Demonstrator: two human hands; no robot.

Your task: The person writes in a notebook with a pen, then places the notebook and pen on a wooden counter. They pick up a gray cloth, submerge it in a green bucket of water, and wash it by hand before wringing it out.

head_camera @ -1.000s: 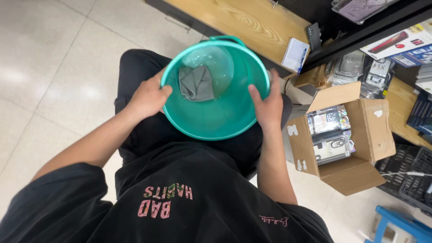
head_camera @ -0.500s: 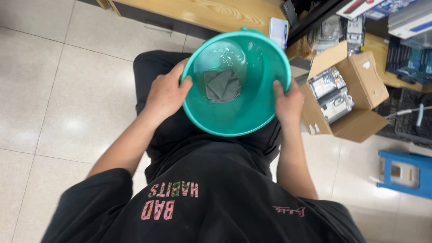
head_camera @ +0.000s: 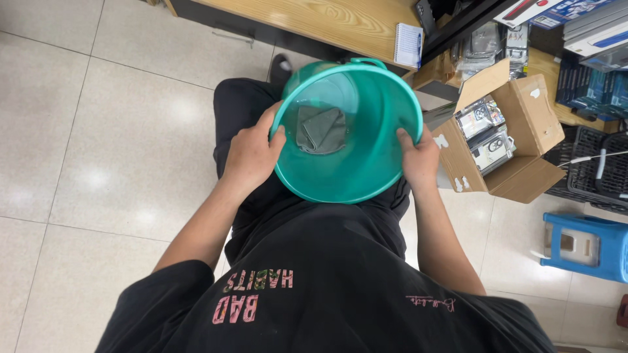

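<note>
Basin (head_camera: 366, 163), teal plastic, round, held in front of my waist over my black trousers and tilted so its mouth faces up toward me.

Cloth (head_camera: 320, 129), grey, crumpled, lying on the basin's bottom toward the left side. A thin film of water seems to sit around it, though I cannot tell for sure.

Left hand (head_camera: 252, 157): clamped on the basin's left rim, thumb hooked over the edge to the inside, fingers curled around the outer wall.

Right hand (head_camera: 420, 157): gripping the right rim the same way, thumb on top of the edge, fingers wrapped outside and mostly hidden.

Handle (head_camera: 367, 63), small teal loop, on the far rim.

Desk (head_camera: 327, 23), pale wood, just beyond the basin; small notebook (head_camera: 409, 46) with a pen at its right end.

Box (head_camera: 517, 131), brown cardboard, flaps open, on the floor just right of my right hand, holding packaged goods.

Stool (head_camera: 589, 243), blue plastic, farther right on the floor.

Crate (head_camera: 598, 170), black mesh, behind the box, with a white cable across it.

Floor (head_camera: 98, 131), pale glossy tiles, to my left.
</note>
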